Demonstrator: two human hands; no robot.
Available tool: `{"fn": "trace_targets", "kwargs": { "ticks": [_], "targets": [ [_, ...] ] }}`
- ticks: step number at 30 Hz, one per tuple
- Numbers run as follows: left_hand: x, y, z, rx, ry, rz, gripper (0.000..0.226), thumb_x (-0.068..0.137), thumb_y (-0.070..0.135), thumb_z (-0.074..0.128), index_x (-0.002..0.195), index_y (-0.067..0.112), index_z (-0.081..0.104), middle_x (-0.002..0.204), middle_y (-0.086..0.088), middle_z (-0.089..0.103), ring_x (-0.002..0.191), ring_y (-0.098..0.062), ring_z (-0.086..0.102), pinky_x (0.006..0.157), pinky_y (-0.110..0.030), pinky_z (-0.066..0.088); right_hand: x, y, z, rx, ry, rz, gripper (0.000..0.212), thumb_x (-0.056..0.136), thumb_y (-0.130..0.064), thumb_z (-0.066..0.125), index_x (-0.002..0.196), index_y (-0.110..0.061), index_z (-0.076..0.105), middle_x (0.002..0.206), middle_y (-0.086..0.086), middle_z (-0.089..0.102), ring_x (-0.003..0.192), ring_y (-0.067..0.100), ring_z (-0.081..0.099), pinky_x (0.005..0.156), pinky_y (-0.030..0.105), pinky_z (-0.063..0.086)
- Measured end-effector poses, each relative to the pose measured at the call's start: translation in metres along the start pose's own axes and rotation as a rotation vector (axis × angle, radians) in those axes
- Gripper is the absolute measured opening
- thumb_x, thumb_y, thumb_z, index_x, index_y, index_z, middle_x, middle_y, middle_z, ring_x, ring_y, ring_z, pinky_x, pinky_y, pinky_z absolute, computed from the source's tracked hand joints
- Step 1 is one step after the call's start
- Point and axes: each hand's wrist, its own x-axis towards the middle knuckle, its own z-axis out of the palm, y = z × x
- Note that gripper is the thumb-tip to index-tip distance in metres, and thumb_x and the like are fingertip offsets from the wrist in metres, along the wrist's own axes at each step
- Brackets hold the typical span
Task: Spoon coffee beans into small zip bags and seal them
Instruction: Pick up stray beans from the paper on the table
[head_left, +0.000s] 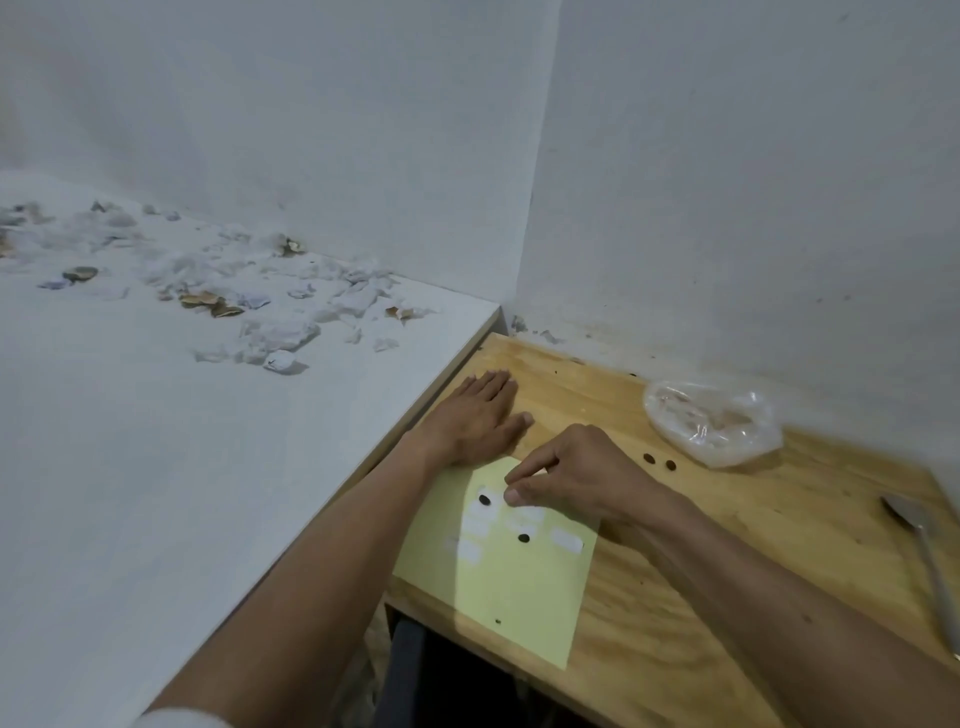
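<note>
A pale yellow-green paper sheet (519, 592) lies on the wooden table (701, 571). Several small clear zip bags (566, 540) lie flat on it, with two dark coffee beans (524, 538) among them. My left hand (478, 421) rests flat, fingers straight, on the table at the sheet's far left corner. My right hand (576, 473) hovers over the sheet's far edge, its thumb and fingers curled and pinching a small zip bag (540, 472), mostly hidden by the fingers. Two more beans (660, 461) lie loose on the wood. A metal spoon (922, 556) lies at the right edge.
A crumpled clear plastic bag (711, 421) sits at the back right near the wall. A white surface (156, 441) strewn with crumpled paper scraps (280, 332) adjoins the table on the left. White walls close the corner behind.
</note>
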Motion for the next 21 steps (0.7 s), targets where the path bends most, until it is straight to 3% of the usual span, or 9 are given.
{"fn": "trace_targets", "kwargs": {
  "ticks": [4, 6, 8, 10, 11, 13, 15, 18, 21],
  "targets": [
    [0.0, -0.002, 0.001, -0.01, 0.012, 0.002, 0.073, 0.107, 0.056, 0.017, 0.163, 0.01, 0.005, 0.171, -0.007, -0.002, 0.158, -0.017, -0.005, 0.127, -0.035, -0.004, 0.002, 0.002, 0.006, -0.105, -0.006, -0.023, 0.011, 0.079, -0.042, 0.084, 0.081, -0.031, 0.083, 0.057, -0.011, 0.068, 0.048, 0.001, 0.048, 0.051, 0.015, 0.038],
    [-0.001, -0.002, 0.003, -0.014, 0.011, 0.002, 0.073, 0.107, 0.056, 0.017, 0.163, 0.01, 0.006, 0.171, -0.007, -0.002, 0.158, -0.017, -0.005, 0.127, -0.036, -0.003, 0.0, -0.004, 0.007, -0.11, -0.052, 0.014, 0.024, 0.086, -0.04, 0.077, 0.067, -0.025, 0.074, 0.054, -0.013, 0.059, 0.047, 0.003, 0.045, 0.053, 0.017, 0.036],
    [-0.001, -0.002, 0.003, -0.009, 0.005, 0.005, 0.072, 0.107, 0.054, 0.018, 0.163, 0.011, 0.006, 0.171, -0.007, -0.002, 0.158, -0.018, -0.005, 0.128, -0.037, -0.003, 0.001, -0.007, 0.005, 0.262, -0.065, 0.161, 0.037, 0.092, -0.034, 0.069, 0.061, -0.019, 0.056, 0.056, -0.004, 0.046, 0.047, 0.009, 0.035, 0.047, 0.021, 0.031],
    [0.0, 0.0, 0.002, 0.002, 0.008, 0.004, 0.069, 0.108, 0.051, 0.018, 0.164, 0.011, 0.006, 0.172, -0.007, -0.001, 0.158, -0.018, -0.004, 0.128, -0.036, -0.002, 0.006, -0.009, 0.001, 0.87, -0.117, 0.35, 0.025, 0.095, -0.021, 0.057, 0.071, -0.016, 0.052, 0.059, 0.0, 0.042, 0.046, 0.009, 0.032, 0.037, 0.018, 0.026],
    [0.0, 0.0, 0.0, 0.004, 0.013, 0.002, 0.068, 0.108, 0.049, 0.019, 0.164, 0.012, 0.006, 0.172, -0.007, -0.001, 0.158, -0.018, -0.003, 0.128, -0.035, -0.002, 0.008, -0.011, -0.001, 1.047, -0.143, 0.391, 0.019, 0.094, -0.017, 0.051, 0.075, -0.014, 0.051, 0.061, 0.001, 0.044, 0.047, 0.009, 0.034, 0.034, 0.017, 0.025],
    [-0.001, 0.001, -0.002, 0.006, 0.016, 0.0, 0.067, 0.108, 0.047, 0.021, 0.164, 0.012, 0.007, 0.172, -0.007, 0.0, 0.158, -0.018, -0.002, 0.128, -0.035, -0.002, 0.013, -0.017, -0.002, 1.127, -0.157, 0.399, 0.014, 0.089, -0.013, 0.044, 0.078, -0.011, 0.053, 0.064, 0.002, 0.047, 0.047, 0.01, 0.036, 0.034, 0.017, 0.024],
    [-0.002, 0.0, -0.002, 0.017, 0.011, 0.003, 0.066, 0.109, 0.046, 0.023, 0.163, 0.011, 0.007, 0.172, -0.007, 0.0, 0.158, -0.018, -0.002, 0.128, -0.035, -0.002, 0.013, -0.021, -0.001, 0.999, -0.096, 0.359, 0.018, 0.087, -0.014, 0.046, 0.076, -0.008, 0.059, 0.062, 0.001, 0.047, 0.047, 0.01, 0.035, 0.036, 0.019, 0.024],
    [-0.002, -0.001, -0.001, 0.04, -0.006, 0.018, 0.068, 0.109, 0.046, 0.023, 0.163, 0.01, 0.005, 0.171, -0.008, -0.002, 0.158, -0.02, -0.004, 0.128, -0.036, -0.002, 0.001, -0.024, 0.001, 0.463, 0.071, 0.165, 0.026, 0.09, -0.02, 0.064, 0.076, -0.001, 0.073, 0.049, -0.013, 0.047, 0.044, 0.005, 0.036, 0.044, 0.018, 0.029],
    [-0.001, 0.0, 0.001, 0.0, 0.013, 0.005, 0.071, 0.108, 0.052, 0.019, 0.163, 0.01, 0.007, 0.171, -0.008, -0.001, 0.158, -0.019, -0.003, 0.128, -0.037, -0.002, -0.005, -0.02, 0.007, 0.168, 0.08, -0.033, 0.02, 0.083, -0.033, 0.082, 0.079, -0.013, 0.082, 0.039, -0.015, 0.041, 0.041, 0.004, 0.036, 0.047, 0.015, 0.027]
  ]
}}
